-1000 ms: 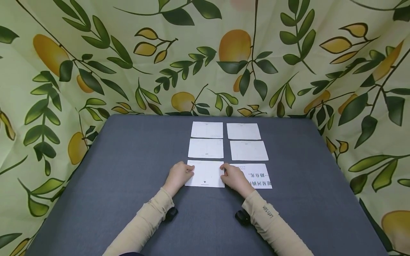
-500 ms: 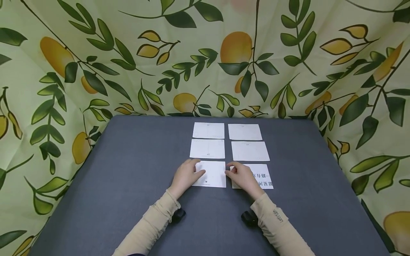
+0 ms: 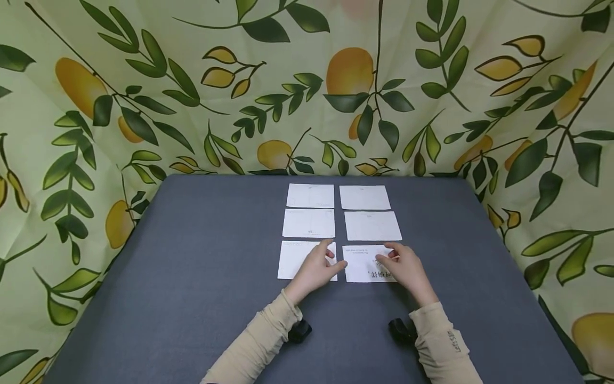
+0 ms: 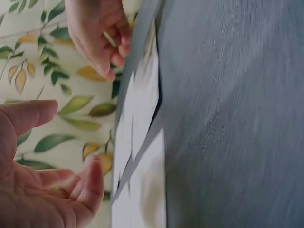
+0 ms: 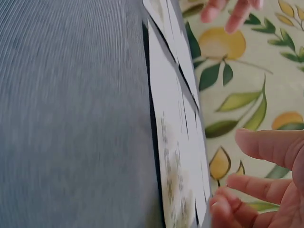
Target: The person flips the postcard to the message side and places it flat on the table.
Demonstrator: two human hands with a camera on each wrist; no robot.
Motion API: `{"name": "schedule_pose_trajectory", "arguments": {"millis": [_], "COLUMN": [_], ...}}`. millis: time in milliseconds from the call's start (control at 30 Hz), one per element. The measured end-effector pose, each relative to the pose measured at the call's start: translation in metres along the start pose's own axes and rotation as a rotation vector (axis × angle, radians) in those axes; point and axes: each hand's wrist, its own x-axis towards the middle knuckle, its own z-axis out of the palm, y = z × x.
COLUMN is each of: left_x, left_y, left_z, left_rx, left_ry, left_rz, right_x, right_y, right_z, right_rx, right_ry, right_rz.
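Note:
White cards lie on the table in two columns of three. My left hand (image 3: 314,269) is over the right part of the front left card (image 3: 293,261), its thumb pointing at the gap between the columns. The front right card (image 3: 357,264) bears dark printed characters, partly covered by my right hand (image 3: 405,266). In the left wrist view, the left hand (image 4: 47,190) hovers apart from the cards with thumb and fingers spread. The right wrist view likewise has the right hand (image 5: 270,185) off the surface, fingers loosely bent, nothing held.
Behind the front pair are the middle left card (image 3: 308,223), middle right card (image 3: 373,226), back left card (image 3: 310,196) and back right card (image 3: 365,198). A dark grey cloth covers the table (image 3: 216,240). A leaf-and-fruit patterned curtain (image 3: 288,122) surrounds its far sides.
Both hands have left the edges of the front left card and shifted right. The right hand now hovers over the printed front right card. The cards stay in place.

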Motion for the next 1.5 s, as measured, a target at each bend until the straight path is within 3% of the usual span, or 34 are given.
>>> {"name": "schedule_pose_trajectory", "arguments": {"millis": [167,367,567,800,1067,1300,1500], "left_x": [0.0,0.001,0.002,0.006,0.011,0.013,0.016], "left_y": [0.007,0.009,0.008,0.003,0.0,0.007,0.008], "left_z": [0.017,0.026,0.03,0.034,0.036,0.033,0.036], "left_rx": [-0.093,-0.286,-0.346,-0.544,-0.743,-0.699,-0.685], "left_ry": [-0.09,-0.168,-0.203,-0.139,0.002,0.095,0.207], "left_rz": [-0.027,-0.135,-0.214,-0.237,-0.255,-0.204,-0.181], "right_x": [-0.004,-0.007,-0.009,-0.01,-0.013,-0.011,0.009], "right_y": [0.012,0.018,0.02,0.022,0.022,0.022,0.057], "right_z": [-0.007,-0.007,-0.005,-0.006,-0.012,-0.014,0.007], "right_rx": [-0.017,0.001,0.028,0.028,0.108,0.252,0.319], "right_ry": [-0.001,-0.03,-0.005,0.017,0.059,0.186,0.32], "right_rz": [0.048,0.065,0.096,0.121,0.156,0.179,0.168]}}
